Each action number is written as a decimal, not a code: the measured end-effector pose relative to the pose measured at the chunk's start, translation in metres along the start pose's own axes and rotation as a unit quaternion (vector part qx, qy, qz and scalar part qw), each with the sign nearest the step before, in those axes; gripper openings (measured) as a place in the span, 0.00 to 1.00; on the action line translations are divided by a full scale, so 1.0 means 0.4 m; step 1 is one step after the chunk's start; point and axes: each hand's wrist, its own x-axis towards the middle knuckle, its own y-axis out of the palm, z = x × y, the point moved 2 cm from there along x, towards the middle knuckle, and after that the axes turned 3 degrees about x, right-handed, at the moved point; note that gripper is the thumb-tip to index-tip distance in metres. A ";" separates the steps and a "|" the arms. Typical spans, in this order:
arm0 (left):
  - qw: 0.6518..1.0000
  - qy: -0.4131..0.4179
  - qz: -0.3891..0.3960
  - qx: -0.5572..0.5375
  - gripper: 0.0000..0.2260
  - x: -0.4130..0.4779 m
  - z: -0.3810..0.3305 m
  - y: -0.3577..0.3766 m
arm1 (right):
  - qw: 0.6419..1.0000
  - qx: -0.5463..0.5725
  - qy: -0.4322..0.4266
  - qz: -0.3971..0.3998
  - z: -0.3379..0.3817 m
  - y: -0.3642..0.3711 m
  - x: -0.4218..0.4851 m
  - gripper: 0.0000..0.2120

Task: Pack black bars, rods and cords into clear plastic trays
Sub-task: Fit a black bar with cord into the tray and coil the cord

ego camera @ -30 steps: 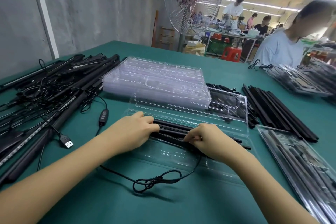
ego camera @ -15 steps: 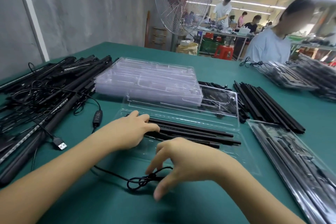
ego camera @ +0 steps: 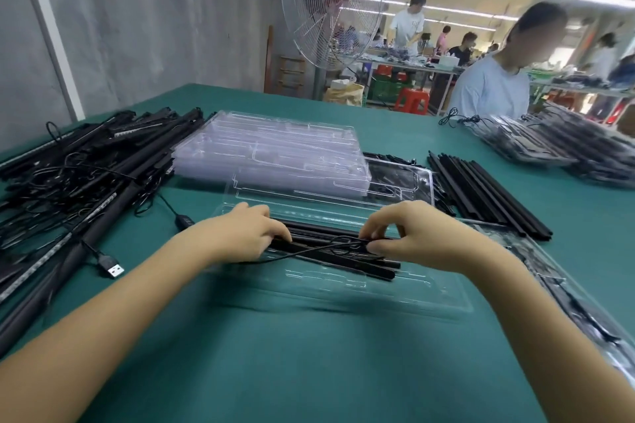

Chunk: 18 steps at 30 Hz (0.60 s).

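A clear plastic tray [ego camera: 405,302] lies open on the green table in front of me. Several black bars and rods [ego camera: 343,259] lie lengthwise in it. My left hand [ego camera: 245,235] rests on their left ends, fingers curled over them. My right hand [ego camera: 419,233] pinches a bundled black cord [ego camera: 347,245] above the rods, and the cord's free length trails left across the rods toward my left hand.
A tangled heap of black light bars and USB cords [ego camera: 75,182] fills the left. A stack of empty clear trays [ego camera: 275,154] sits behind, loose black rods [ego camera: 481,192] to the right, packed trays [ego camera: 567,148] far right. Another person [ego camera: 494,79] sits across the table.
My right hand picked the bundled cord up from the table in front of the tray and carried it over the rods. My left hand stayed on the rods' left ends.
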 end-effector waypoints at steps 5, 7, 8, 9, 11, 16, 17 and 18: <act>0.999 -0.029 0.018 -0.036 0.19 0.005 -0.013 -0.010 | 0.995 -0.037 0.085 -0.033 -0.098 -0.015 -0.038 0.04; 0.999 -0.025 0.016 -0.026 0.17 0.008 -0.018 -0.007 | 0.995 -0.018 0.090 -0.025 -0.109 -0.018 -0.050 0.05; 0.999 -0.022 0.016 -0.018 0.16 0.009 -0.017 -0.007 | 0.996 -0.012 0.088 -0.017 -0.108 -0.019 -0.053 0.07; 1.000 -0.020 0.020 -0.013 0.16 0.008 -0.013 -0.010 | 0.996 -0.007 0.085 -0.011 -0.105 -0.022 -0.055 0.09; 0.998 -0.024 0.030 -0.042 0.19 0.007 -0.005 -0.022 | 0.996 0.001 0.083 -0.014 -0.097 -0.037 -0.060 0.11; 0.989 -0.058 0.085 -0.102 0.31 0.017 0.002 -0.061 | 0.994 -0.007 0.106 -0.029 -0.102 -0.098 -0.081 0.15; 0.987 -0.060 0.092 -0.113 0.33 0.017 0.003 -0.066 | 0.992 0.003 0.118 -0.039 -0.109 -0.110 -0.089 0.16; 0.986 -0.058 0.094 -0.125 0.36 0.017 0.004 -0.069 | 0.990 0.001 0.129 -0.054 -0.120 -0.121 -0.098 0.18</act>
